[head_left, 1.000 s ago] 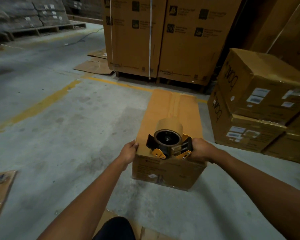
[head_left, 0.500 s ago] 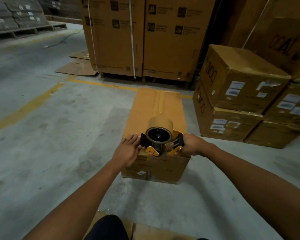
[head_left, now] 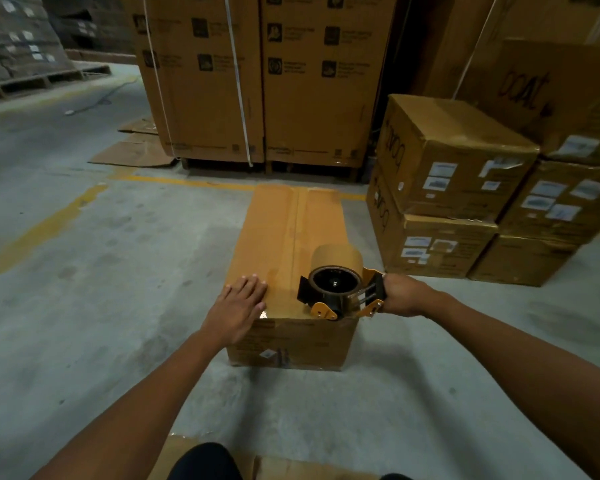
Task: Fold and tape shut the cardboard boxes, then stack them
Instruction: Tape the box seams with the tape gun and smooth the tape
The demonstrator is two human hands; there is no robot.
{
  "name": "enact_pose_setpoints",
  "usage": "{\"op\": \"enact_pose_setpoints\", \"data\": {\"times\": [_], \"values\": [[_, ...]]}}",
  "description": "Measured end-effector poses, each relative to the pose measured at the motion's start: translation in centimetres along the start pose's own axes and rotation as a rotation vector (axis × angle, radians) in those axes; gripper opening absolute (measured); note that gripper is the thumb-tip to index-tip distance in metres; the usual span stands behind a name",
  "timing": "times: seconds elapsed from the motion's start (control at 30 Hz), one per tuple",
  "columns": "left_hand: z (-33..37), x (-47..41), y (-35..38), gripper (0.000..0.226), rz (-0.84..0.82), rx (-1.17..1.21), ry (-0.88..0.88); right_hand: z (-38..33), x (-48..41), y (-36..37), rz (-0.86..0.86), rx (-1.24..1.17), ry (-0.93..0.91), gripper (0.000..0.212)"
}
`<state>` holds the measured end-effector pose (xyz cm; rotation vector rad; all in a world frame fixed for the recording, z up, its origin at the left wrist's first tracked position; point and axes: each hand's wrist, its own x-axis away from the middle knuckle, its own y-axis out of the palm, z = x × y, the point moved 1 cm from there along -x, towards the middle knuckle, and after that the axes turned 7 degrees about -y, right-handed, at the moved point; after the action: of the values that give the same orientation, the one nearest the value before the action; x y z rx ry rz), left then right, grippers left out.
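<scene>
From the head view, a grey concrete floor (head_left: 84, 306) fills the warehouse, crossed by a worn yellow line (head_left: 42, 230) running from 9 o'clock toward 12. At 12 o'clock stand tall strapped cartons (head_left: 257, 81), with flattened cardboard (head_left: 132, 154) lying at their left foot. At 2 o'clock sits a stack of labelled brown boxes (head_left: 447, 161).

The long cardboard box (head_left: 284, 223) lies on the floor at centre, its length running away toward 12 o'clock. The left hand (head_left: 238, 306) rests flat on the near left corner of its top, fingers straight and together. At 3 o'clock from those fingers, apart from them, the tape dispenser (head_left: 340, 292) sits at the near right edge of the top with its brown roll (head_left: 336, 261) upright. The right hand (head_left: 404, 294) is clenched round the dispenser's handle.

The box's top flaps are closed and meet along a centre seam; its contents are hidden.
</scene>
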<state>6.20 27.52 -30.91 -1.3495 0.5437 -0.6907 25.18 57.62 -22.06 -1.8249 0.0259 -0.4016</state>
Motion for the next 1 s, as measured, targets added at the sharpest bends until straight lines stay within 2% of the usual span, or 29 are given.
{"op": "enact_pose_setpoints", "data": {"times": [0.17,0.33,0.4,0.63,0.8,0.93,1.0], "values": [[0.0,0.4,-0.3,0.094,-0.016,-0.080,0.054,-0.6,0.4,-0.2,0.005,0.024,0.018,0.021],[-0.6,0.5,-0.2,0.062,-0.008,-0.254,0.069,-0.5,0.8,0.4,0.035,0.003,0.045,0.019],[-0.9,0.3,0.1,0.059,-0.017,-0.260,0.064,-0.4,0.7,0.6,0.039,0.006,0.057,0.017],[-1.2,0.3,0.4,0.066,0.023,-0.253,0.080,-0.6,0.9,0.6,0.033,-0.004,0.064,0.020],[2.2,-0.1,0.1,0.100,-0.002,-0.243,0.029,-0.7,1.2,0.6,0.041,0.000,0.098,0.017],[6.9,-1.9,-0.7,0.097,-0.012,-0.181,0.238,-0.5,1.3,0.7,0.040,-0.015,0.091,0.017],[7.8,-2.7,-0.3,0.094,-0.015,-0.191,0.263,-0.4,1.2,0.8,0.040,-0.028,0.089,0.018]]}}
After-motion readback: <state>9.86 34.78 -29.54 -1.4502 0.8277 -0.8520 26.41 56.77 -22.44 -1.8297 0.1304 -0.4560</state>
